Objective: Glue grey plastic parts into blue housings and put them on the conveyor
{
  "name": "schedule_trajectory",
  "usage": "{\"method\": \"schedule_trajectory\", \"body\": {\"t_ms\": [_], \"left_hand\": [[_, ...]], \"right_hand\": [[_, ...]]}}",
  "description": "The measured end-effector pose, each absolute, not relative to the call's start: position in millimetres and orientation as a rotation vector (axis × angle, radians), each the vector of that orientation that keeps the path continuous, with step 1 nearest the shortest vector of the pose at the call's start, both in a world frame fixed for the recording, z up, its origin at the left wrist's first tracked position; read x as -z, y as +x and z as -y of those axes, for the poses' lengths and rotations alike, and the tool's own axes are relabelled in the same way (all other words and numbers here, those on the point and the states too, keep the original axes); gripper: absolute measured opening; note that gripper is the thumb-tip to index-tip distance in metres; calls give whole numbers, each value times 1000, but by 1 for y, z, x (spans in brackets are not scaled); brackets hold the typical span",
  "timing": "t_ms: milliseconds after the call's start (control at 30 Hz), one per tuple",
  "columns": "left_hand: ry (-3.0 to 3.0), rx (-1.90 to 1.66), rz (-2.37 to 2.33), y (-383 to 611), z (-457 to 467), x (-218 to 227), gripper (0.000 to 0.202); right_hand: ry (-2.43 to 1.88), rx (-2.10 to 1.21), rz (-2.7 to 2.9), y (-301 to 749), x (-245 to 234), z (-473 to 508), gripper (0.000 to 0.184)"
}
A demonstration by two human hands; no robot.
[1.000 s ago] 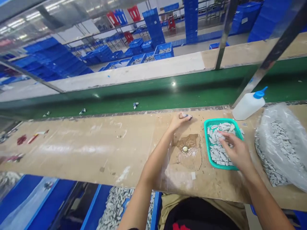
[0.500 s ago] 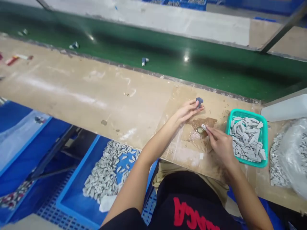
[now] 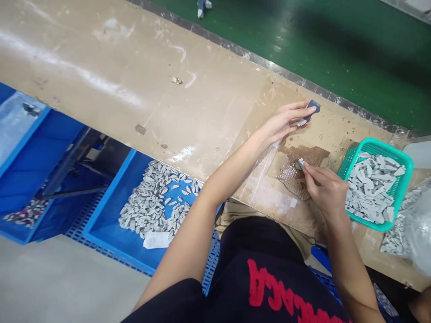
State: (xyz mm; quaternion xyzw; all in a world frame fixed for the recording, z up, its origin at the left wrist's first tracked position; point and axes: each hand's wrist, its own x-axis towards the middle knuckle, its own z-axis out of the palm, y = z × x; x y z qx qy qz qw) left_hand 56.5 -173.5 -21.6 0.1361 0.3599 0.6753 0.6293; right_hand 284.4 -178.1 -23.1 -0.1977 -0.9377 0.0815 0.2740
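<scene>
Over the workbench [image 3: 134, 85], a grey piece [image 3: 301, 164] is pinched narrowly between the fingers of the right hand [image 3: 325, 190]. A dark blue piece [image 3: 313, 106] is gripped just as narrowly by the left hand [image 3: 284, 122].

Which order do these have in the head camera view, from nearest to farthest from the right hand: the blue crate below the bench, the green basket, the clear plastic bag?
From the right hand:
1. Green basket: just to the hand's right, on the bench.
2. Clear plastic bag: farther right, past the basket.
3. Blue crate: far to the left, below the bench.
</scene>
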Motion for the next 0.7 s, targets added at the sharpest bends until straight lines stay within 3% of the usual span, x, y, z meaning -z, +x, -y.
{"method": "schedule_trajectory", "body": {"t_ms": [700], "left_hand": [[569, -1559, -958, 60, 171, 35, 20]], "right_hand": [[-735, -274, 2415, 288, 19, 184, 22]]}}
